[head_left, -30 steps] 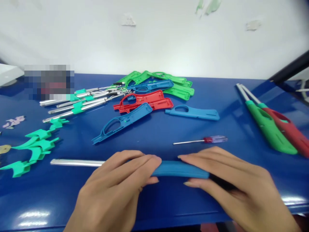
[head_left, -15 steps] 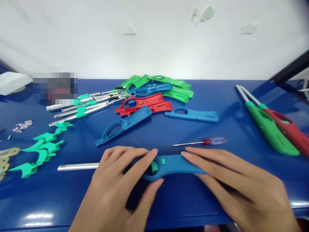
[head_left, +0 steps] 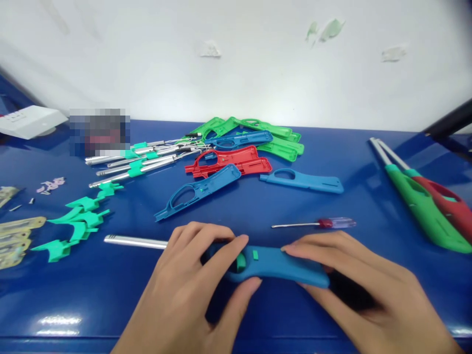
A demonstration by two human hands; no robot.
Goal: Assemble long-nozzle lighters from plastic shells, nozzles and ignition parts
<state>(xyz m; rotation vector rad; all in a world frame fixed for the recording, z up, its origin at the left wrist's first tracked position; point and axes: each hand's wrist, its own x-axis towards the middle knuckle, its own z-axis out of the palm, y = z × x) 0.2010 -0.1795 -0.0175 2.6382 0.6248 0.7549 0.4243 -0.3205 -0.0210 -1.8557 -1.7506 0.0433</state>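
A blue lighter (head_left: 275, 261) with a green trigger and a small green switch lies across both hands, its silver tube (head_left: 134, 242) pointing left. My left hand (head_left: 188, 285) grips it around the trigger loop, fingers over the top and thumb at the lower edge. My right hand (head_left: 363, 280) pinches the handle, fingertips on the top edge and thumb beneath. Just behind the handle lies a screwdriver (head_left: 324, 223) with a clear and red grip. The trigger loop is partly hidden by my left fingers.
Blue (head_left: 199, 189), red (head_left: 232, 160) and green shell halves (head_left: 283, 147) lie farther back. Silver tubes with wires (head_left: 147, 164) and green triggers (head_left: 84, 219) are at the left. Green (head_left: 424, 209) and red lighters (head_left: 450, 196) lie at the right, a white box (head_left: 33, 120) back left.
The blue lighter has tilted, its handle end now lower and nearer. More of that end shows between my right fingers and thumb. The whole view has shifted slightly.
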